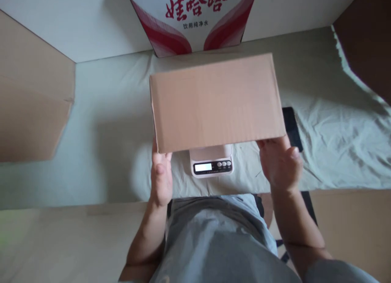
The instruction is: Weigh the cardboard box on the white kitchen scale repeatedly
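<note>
Plain brown cardboard box (216,104), contents hidden, held over a white scale (213,159), left hand (161,182) and right hand (281,164) gripping its near corners; second box (33,99) left of the scale, red-lettered carton (197,34) beyond it

held carton (215,104) above scale (213,169), blocking top access to its rear, front edge exposed, open bench (100,112) leftward up to big cardboard box (33,116), flat dark object (295,128) near right hand (281,165), free cloth beyond, red-white box (195,38) walling back middle
</note>
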The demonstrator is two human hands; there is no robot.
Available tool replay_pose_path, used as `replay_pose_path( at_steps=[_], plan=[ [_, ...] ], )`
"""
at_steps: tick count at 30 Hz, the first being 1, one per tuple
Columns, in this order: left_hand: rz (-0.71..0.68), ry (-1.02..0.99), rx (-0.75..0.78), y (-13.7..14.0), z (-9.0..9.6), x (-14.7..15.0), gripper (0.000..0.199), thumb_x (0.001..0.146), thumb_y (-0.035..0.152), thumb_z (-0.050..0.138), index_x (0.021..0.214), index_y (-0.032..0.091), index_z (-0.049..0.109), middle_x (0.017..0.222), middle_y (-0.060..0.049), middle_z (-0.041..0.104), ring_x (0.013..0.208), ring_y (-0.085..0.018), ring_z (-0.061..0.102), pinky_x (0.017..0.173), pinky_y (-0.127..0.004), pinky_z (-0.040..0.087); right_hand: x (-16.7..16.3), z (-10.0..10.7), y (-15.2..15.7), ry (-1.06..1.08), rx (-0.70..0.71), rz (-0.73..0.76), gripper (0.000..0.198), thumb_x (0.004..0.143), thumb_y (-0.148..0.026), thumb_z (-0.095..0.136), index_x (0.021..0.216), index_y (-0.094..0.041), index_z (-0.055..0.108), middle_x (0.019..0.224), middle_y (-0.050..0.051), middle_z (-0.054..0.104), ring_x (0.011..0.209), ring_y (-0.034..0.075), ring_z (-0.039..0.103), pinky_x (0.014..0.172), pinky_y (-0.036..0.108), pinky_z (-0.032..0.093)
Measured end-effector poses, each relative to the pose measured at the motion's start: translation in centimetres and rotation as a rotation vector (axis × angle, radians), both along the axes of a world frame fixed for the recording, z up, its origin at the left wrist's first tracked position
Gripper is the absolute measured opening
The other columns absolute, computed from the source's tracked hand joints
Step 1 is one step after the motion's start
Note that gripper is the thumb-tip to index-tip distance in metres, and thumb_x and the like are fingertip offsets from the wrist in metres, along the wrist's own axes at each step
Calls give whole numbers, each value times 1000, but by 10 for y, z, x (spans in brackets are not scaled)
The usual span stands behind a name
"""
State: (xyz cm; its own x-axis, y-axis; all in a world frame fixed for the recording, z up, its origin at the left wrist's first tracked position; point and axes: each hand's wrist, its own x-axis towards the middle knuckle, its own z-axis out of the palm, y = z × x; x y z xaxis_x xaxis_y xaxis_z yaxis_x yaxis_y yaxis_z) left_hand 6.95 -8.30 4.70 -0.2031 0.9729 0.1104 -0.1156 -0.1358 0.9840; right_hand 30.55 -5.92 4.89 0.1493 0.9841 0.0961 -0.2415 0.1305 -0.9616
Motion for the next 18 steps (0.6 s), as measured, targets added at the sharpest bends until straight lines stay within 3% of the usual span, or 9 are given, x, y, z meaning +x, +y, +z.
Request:
replay_pose_path(
  at_steps=[4, 7, 11, 18],
  plan=[
    [-24, 6, 100, 45, 8, -8, 47, 85, 69, 45, 117, 40, 64, 142, 3, 56, 142, -25, 41, 120, -42, 34, 1, 19, 33, -18, 41, 51, 45, 78, -67, 48, 108, -40, 67, 132, -5, 63, 140, 25, 46, 123, 46, 33],
    [-69, 7, 122, 76, 6, -11, 51, 87, 70, 42, 121, 38, 62, 142, 1, 56, 141, -25, 43, 120, -43, 33, 1, 19, 57, -34, 41, 82, 46, 77, -69, 49, 107, -40, 66, 136, -6, 61, 142, 26, 43, 123, 46, 31],
    [-67, 14, 89, 97, -8, -12, 60, 86, 73, 40, 128, 35, 58, 146, -4, 52, 143, -26, 41, 120, -45, 31, 0, 4, 77, -66, 18, 101, 49, 75, -71, 49, 111, -40, 63, 140, -6, 59, 143, 26, 41, 123, 47, 29],
    [-15, 23, 16, 109, -50, -20, 67, 83, 79, 37, 131, 36, 53, 152, -4, 45, 147, -25, 34, 120, -45, 30, -1, -28, 96, -105, 2, 146, 43, 78, -66, 50, 110, -39, 61, 136, -6, 61, 143, 23, 42, 120, 44, 36]
  ],
)
